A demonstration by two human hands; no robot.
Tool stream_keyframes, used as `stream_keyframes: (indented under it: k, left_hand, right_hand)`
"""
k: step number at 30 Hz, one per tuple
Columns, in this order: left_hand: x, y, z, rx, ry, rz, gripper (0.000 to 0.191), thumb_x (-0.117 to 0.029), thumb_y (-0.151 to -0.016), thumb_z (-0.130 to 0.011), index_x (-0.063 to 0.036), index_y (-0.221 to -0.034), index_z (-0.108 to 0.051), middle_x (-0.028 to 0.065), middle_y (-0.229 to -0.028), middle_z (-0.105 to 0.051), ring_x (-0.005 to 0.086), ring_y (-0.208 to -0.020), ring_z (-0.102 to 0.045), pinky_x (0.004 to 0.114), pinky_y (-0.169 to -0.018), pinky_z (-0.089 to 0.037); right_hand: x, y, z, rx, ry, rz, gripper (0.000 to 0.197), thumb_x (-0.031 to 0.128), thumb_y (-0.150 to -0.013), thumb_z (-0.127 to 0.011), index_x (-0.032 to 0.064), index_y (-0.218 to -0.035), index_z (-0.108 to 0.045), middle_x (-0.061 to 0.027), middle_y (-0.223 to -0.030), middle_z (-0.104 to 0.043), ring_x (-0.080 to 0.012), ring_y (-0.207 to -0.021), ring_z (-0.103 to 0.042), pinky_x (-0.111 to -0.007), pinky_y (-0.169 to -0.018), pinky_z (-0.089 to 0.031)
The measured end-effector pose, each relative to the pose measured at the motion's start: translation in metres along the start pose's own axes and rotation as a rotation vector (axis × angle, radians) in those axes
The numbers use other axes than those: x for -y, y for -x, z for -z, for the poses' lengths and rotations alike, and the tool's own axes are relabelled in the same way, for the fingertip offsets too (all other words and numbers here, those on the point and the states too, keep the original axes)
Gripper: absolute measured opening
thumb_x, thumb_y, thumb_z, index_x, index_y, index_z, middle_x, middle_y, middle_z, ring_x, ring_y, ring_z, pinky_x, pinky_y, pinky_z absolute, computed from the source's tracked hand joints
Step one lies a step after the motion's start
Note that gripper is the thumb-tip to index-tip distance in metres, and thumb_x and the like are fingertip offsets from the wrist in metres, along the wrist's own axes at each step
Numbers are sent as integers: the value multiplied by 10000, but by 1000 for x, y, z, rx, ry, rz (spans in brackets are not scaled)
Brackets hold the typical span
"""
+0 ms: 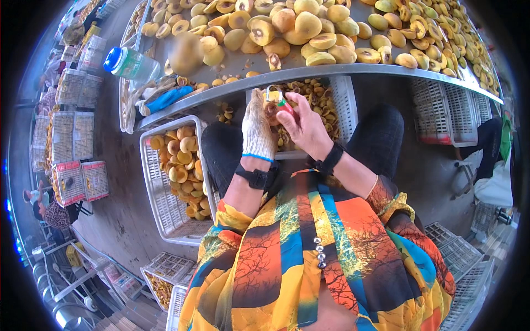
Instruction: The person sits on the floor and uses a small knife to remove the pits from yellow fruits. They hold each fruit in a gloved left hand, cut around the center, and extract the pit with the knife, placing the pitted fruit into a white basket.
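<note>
My left hand [260, 124], in a white knit glove with a blue cuff edge, holds a halved yellow fruit [271, 108] just below the metal table's front edge. In my bare right hand [305, 124] is a small tool with a red and green handle [285, 106] and a curved metal loop [272, 92]; the loop is at the fruit. Beneath both hands stands a white plastic crate [344, 105] with fruit pieces in it. Yellow fruit halves [261, 32] lie heaped on the metal table [236, 62] in front of me.
A white crate [159, 211] of fruit halves stands left of my legs. On the table's left are a blue-capped plastic bottle [134, 64], a blue cloth or glove [169, 99] and pale gloves. Stacked crates [439, 116] stand at the right, near another person's leg [490, 140]. More people are far left.
</note>
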State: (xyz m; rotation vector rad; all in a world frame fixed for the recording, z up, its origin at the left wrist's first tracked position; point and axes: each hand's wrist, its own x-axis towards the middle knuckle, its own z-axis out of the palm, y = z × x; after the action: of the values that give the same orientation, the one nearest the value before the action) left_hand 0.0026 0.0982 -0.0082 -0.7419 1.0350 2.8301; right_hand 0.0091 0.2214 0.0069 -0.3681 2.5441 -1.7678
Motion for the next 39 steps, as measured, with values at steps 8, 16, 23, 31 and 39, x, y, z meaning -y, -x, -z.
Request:
stream_keyframes:
  k: [8, 16, 23, 31, 39]
  left_hand:
    - [5, -5, -1, -60, -56, -171, 305, -281, -909, -535, -22, -1066, -569, 59, -984, -604, 162, -865, -588, 286, -759, -484]
    - [5, 8, -12, -57, -272, -366, 241, -232, -878, -581, -13, -971, -617, 52, -844, -619, 119, -711, -579, 223, -622, -476]
    - [-3, 2, 5, 138, -156, 80, 328, -331, -884, -535, -19, -963, -596, 111, -786, -630, 197, -660, -594, 288, -588, -489]
    - [-2, 9, -15, 110, -68, 116, 336, -356, -884, -536, -31, -955, -588, 102, -753, -625, 204, -615, -600, 282, -539, -490]
    - [-92, 10, 75, -139, -367, -190, 329, -392, -860, -552, -100, -1008, -590, 126, -770, -626, 205, -643, -617, 273, -471, -461]
  right_hand:
    - [-2, 19, 8, 83, 200, -8, 370, 363, -932, -422, 8, -825, -438, -245, -665, -548, -432, -664, -545, -478, -565, -415]
    - [2, 25, -1, 156, 158, -78, 354, 315, -948, -383, -12, -845, -475, -248, -649, -557, -437, -672, -551, -476, -589, -431]
    - [16, 26, 8, 503, -301, -539, 399, 382, -960, -333, 12, -932, -479, -44, -512, -462, -166, -395, -491, -304, -388, -418]
    - [-3, 18, 21, 777, -1148, -985, 424, 481, -947, -304, 96, -814, -420, 29, -527, -337, -40, -325, -273, -214, -305, -279]
    - [-22, 18, 27, 662, -590, -777, 293, 392, -914, -477, 100, -888, -468, 25, -555, -404, -42, -344, -319, -202, -325, -274]
